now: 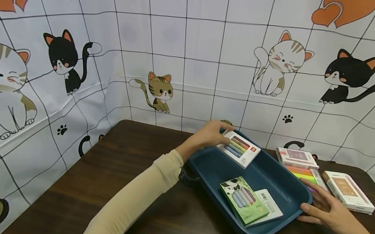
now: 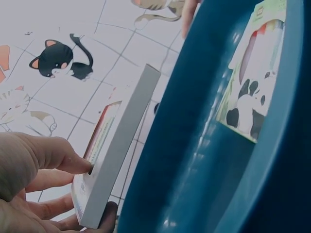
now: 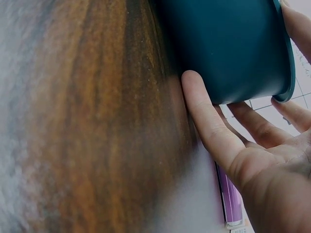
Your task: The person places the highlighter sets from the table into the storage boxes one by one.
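Note:
My left hand (image 1: 211,134) pinches a white box (image 1: 239,149) of coloured pens over the far left end of a blue plastic bin (image 1: 275,176). In the left wrist view, the thumb lies on one face of the white box (image 2: 124,145) and fingers are behind it. Inside the bin, a green panda box (image 1: 244,199) of pens overlaps a white box (image 1: 270,207) with printed text. At the bin's right end, my right hand (image 1: 332,215) grips the wall, thumb at the rim and fingers around the outside and underside.
Behind the right hand lie a pale box (image 1: 297,157), a box with rainbow-coloured stripes (image 1: 301,172) and a white box with a tan panel (image 1: 348,191). A cat-print sheet (image 1: 201,53) hangs behind the dark wooden table (image 1: 123,152).

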A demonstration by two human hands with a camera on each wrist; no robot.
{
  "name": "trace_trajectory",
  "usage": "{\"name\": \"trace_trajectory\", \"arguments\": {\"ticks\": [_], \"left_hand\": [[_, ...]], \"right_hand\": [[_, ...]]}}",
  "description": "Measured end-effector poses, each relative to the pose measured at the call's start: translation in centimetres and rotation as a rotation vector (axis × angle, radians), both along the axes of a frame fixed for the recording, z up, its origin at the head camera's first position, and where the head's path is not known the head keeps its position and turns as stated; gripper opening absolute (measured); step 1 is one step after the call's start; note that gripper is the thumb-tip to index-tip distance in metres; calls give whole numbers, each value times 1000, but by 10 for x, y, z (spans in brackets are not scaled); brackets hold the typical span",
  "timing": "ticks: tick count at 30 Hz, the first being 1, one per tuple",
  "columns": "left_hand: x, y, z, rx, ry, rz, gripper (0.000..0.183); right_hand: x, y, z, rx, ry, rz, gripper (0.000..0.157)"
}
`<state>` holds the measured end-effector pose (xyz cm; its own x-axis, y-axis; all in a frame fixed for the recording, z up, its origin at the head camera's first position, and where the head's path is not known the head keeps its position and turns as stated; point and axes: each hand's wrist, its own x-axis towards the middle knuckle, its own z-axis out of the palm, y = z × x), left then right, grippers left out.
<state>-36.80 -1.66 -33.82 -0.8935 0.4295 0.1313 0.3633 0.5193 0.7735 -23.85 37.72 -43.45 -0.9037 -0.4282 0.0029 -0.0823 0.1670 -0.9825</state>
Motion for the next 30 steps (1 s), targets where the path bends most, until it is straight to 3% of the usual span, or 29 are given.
{"name": "trace_trajectory", "arguments": {"ticks": [13,23,30], "left_hand": [[0,6,-4,14,-43,-16,52],[3,8,-2,-62,0,-19,51],[3,12,-4,-53,-5,-19,51]], "right_hand": [[0,-2,4,10,-6,-23,71],[1,0,1,-2,19,15,70],[2,-1,2,-3,8,2,71]]}}
